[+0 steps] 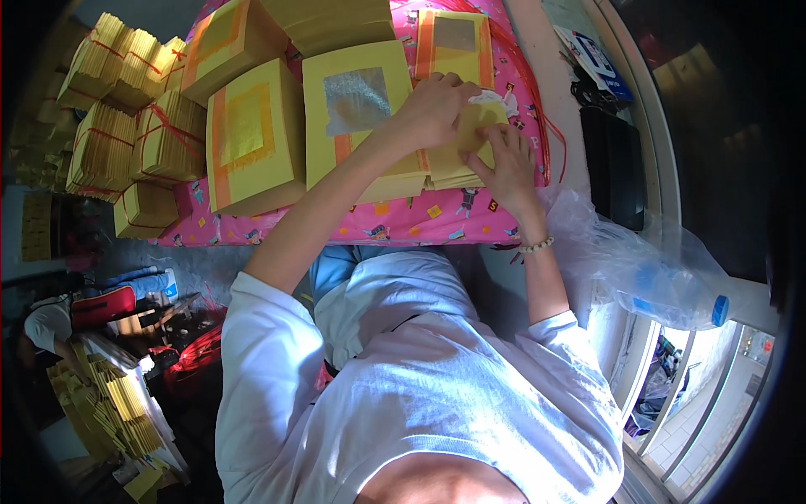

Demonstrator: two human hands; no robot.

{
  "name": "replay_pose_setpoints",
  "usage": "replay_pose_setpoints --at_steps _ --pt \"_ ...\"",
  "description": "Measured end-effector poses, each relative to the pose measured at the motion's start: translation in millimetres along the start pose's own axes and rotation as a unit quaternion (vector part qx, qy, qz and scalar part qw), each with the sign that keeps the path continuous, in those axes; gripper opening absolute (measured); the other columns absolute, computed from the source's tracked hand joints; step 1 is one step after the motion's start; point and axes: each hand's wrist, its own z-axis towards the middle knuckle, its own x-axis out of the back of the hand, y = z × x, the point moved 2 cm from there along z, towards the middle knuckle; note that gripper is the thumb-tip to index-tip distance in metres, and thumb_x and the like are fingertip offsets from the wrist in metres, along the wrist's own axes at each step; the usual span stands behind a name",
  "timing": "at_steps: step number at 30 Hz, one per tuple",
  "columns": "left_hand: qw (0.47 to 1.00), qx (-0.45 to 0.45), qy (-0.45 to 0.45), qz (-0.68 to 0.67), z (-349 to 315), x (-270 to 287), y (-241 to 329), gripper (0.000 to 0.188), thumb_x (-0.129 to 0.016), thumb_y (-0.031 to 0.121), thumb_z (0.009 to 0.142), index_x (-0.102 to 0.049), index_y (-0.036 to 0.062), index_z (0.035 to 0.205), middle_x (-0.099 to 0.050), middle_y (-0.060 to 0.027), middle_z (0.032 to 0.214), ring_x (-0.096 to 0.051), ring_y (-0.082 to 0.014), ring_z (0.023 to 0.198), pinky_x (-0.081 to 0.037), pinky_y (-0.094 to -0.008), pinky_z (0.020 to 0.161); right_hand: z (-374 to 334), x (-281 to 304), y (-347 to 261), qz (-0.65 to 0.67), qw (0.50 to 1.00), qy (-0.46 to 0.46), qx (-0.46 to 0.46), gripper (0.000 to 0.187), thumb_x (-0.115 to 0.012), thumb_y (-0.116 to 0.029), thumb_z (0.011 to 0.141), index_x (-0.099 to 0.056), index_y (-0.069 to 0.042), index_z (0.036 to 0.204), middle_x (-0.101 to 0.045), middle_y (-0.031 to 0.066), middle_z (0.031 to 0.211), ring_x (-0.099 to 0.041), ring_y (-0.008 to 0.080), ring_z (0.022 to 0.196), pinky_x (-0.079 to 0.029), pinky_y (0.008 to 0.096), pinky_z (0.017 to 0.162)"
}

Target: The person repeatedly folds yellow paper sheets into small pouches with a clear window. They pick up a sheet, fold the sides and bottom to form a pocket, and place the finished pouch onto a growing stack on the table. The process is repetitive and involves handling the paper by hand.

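A low stack of yellow paper sheets lies before me at the table's near right. My left hand reaches over its far side, fingers curled down; what is under the fingertips is hidden. My right hand rests at the stack's right side, thumb and fingers apart on the paper. A crumpled white piece sits just beyond the fingers. Left of my left forearm stands a taller stack with a silver foil square and an orange stripe. Another silver-marked stack lies farther back.
Gold-marked yellow stacks and bundles tied with red string fill the left. A pink patterned cloth covers the table. Red strings run along its right edge. A clear plastic bottle lies at right. Another person handles papers at lower left.
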Motion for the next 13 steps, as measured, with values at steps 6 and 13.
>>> replay_pose_setpoints --at_steps 6,13 --pt "0.987 0.004 0.097 -0.128 -68 48 10 0.035 -0.057 0.000 0.082 -0.058 0.0066 0.116 -0.062 -0.0143 0.105 -0.059 -0.0332 0.099 -0.047 -0.0383 0.087 10 6 1 0.013 1.000 0.011 0.020 0.043 -0.063 -0.042 0.085 -0.062 -0.008 0.111 -0.055 0.0119 0.111 -0.047 0.0309 0.111 -0.029 0.0474 0.096" --pt "0.979 0.113 0.156 -0.069 -154 69 -6 0.029 -0.058 0.002 0.084 -0.062 0.0056 0.113 -0.063 -0.0141 0.104 -0.061 -0.0296 0.099 -0.047 -0.0355 0.086 18 11 -3 0.022 0.999 0.012 0.035 0.039 -0.062 -0.042 0.087 -0.066 -0.009 0.106 -0.058 0.0111 0.107 -0.049 0.0295 0.111 -0.029 0.0482 0.097"
